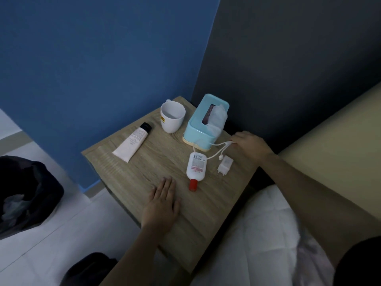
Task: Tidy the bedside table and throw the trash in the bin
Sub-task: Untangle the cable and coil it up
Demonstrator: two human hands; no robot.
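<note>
2 hands: both over the bedside table (127, 176).
Right hand (250, 146): fingers pinched on the white cable (219, 150) by the table's far right edge.
Cable axis: runs left from those fingers, past the tissue box (201, 129), toward the lotion bottle (195, 165); charger plug (225, 165) just beside it.
Left hand (161, 205): flat on the wood, fingers together, holding nothing.
Nearer hand: right.
Bin (24, 195): on the floor, well to the left.

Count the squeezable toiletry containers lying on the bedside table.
2. The tube lies on the table's left side, black cap toward the mug. The bottle lies near the middle, red cap toward the near edge, beside the charger. None seems hidden.
</note>
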